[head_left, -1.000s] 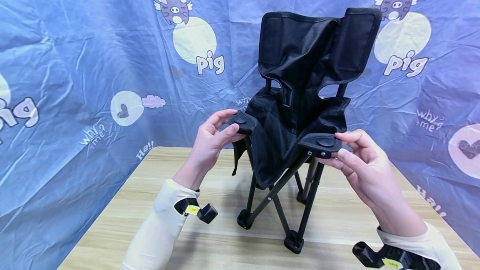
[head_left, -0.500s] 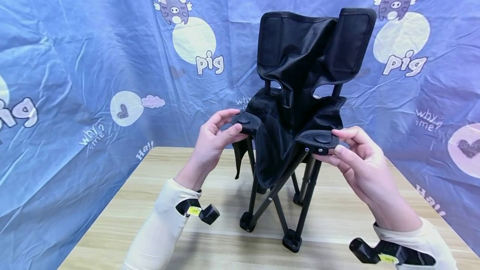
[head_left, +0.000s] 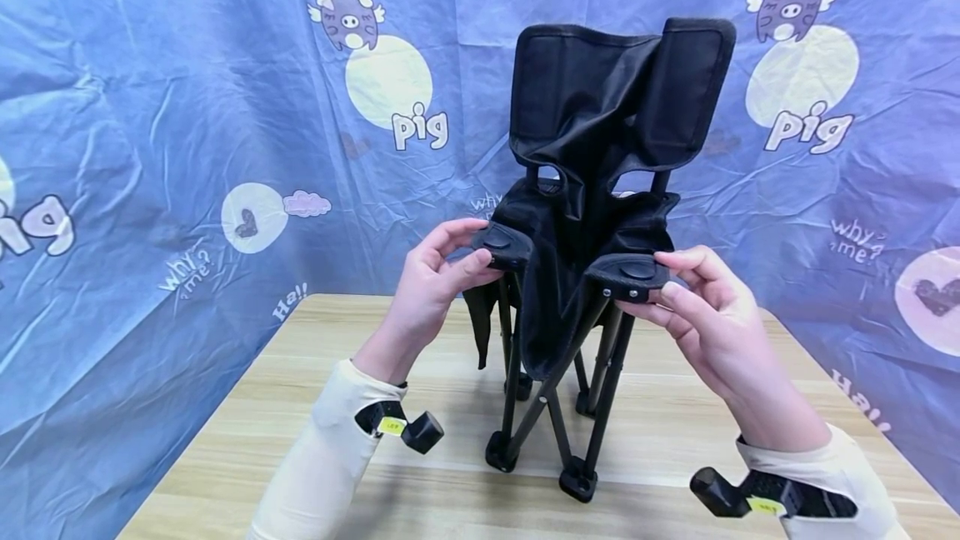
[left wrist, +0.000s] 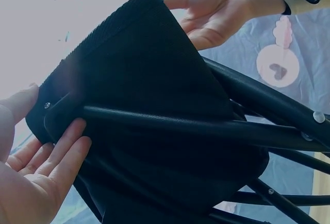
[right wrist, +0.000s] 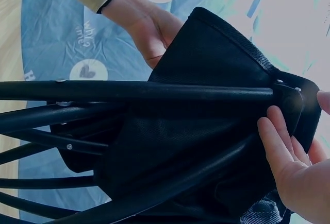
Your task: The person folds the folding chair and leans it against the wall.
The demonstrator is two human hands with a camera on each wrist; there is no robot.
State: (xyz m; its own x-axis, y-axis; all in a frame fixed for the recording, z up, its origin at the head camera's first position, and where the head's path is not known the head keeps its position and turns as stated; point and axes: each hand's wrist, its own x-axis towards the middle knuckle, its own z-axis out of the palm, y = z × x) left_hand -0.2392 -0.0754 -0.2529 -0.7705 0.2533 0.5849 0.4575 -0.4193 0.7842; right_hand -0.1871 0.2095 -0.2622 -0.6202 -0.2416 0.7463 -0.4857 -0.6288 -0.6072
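A small black folding chair (head_left: 573, 215) stands partly folded on the table, its cloth seat sagging in a deep crease between crossed metal legs. My left hand (head_left: 427, 282) pinches the chair's left front corner, thumb in front and fingertips behind. At the right front corner (head_left: 630, 273), my right hand (head_left: 712, 315) grips the cloth between thumb and fingers. In the left wrist view, fingertips of the left hand (left wrist: 56, 167) touch the seat's underside beside a leg tube. From the right wrist view, the right hand (right wrist: 294, 167) supports its corner from below.
The wooden table (head_left: 300, 440) carries the chair's black feet, such as the front foot (head_left: 578, 480). Behind it hangs a blue curtain (head_left: 187, 65) printed with pigs and words. A wrist camera (head_left: 422, 432) sits on the left forearm, another camera (head_left: 718, 492) on the right.
Both hands have moved closer together, the right one leftward and the left one slightly rightward. The chair has narrowed: its front corners, back panels and feet stand nearer each other.
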